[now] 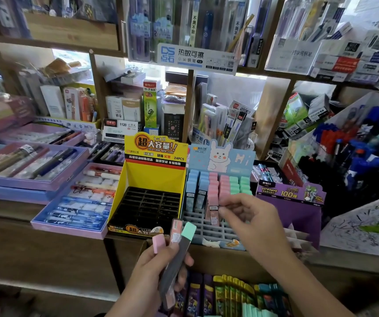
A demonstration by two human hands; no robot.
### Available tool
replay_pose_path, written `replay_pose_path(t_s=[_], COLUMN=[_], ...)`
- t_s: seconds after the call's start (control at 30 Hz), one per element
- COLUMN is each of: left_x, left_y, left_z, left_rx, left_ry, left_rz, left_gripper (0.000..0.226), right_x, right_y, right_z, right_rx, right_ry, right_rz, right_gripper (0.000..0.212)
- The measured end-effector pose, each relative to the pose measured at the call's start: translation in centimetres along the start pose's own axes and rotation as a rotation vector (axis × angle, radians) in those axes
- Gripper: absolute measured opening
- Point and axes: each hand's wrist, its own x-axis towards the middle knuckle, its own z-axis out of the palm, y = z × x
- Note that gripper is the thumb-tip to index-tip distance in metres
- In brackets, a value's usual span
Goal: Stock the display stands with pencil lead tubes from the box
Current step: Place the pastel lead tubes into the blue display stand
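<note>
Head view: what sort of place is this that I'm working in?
Most likely a stationery shop: wooden shelves are packed with packaged pens, purple trays display more, and a yellow stand and blue rabbit stand are there for lead tubes.

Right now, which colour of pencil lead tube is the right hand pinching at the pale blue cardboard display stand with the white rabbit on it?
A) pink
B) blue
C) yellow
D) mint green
A: the right hand pinches a pink lead tube standing upright in the pale blue rabbit stand, in line with the pink rows, while the left hand grips spare tubes lower down.
</note>
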Motion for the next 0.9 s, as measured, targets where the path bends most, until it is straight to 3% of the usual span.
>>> replay_pose_path(t_s=[0.13, 0.3, 0.43, 0.67, 0.8, 0.9], left_x=[0.0, 0.0, -0.1, -0.1, -0.1, 0.0], left_y=[0.0, -0.2, -0.3, -0.2, -0.2, -0.3], left_z=[0.0, -0.2, -0.3, -0.2, -0.4, -0.7], left_rx=[0.005, 0.034, 0.071, 0.196, 0.195, 0.138], left_ry=[-0.017, -0.047, -0.039, -0.068, -0.059, 0.026], left_rz=[0.049, 0.068, 0.074, 0.103, 0.071, 0.027], left_gripper=[0.038, 0.045, 0.052, 0.045, 0.046, 0.055], right_x=[-1.1, -1.4, -1.5, -1.8, -1.6, -0.9], right_y=[-0.2, -0.2, -0.2, -0.2, -0.3, -0.6], right_z=[1.9, 3.5, 3.8, 3.1, 2.0, 0.2], right_rx=[0.136, 0.336, 0.366, 0.343, 0.333, 0.291], right_ry=[-0.175, -0.249, -0.266, -0.292, -0.313, -0.246], right_rz=[0.211, 0.361, 0.389, 0.417, 0.417, 0.381], right_gripper=[0.011, 0.015, 0.014, 0.017, 0.008, 0.025])
